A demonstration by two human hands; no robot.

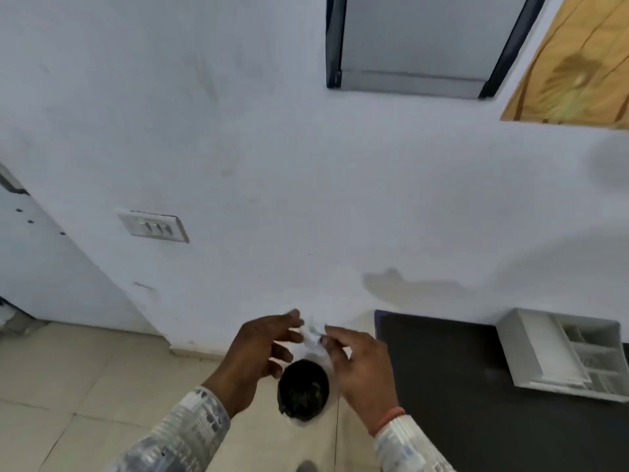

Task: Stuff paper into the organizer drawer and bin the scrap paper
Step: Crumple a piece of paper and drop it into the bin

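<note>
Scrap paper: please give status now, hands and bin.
Left hand open beside scrap paper; right hand pinching it. Paper above the bin, not dropped. Nothing in the way.

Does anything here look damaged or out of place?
Yes: a grey-brown blotch discolours the white wall just above the dark table, like damp or peeled paint. Otherwise nothing stands out; the scrap paper is held over the bin.

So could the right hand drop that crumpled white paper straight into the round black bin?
Probably yes: the right hand pinches the crumpled white paper above the round black bin, whose mouth looks uncovered.
</note>
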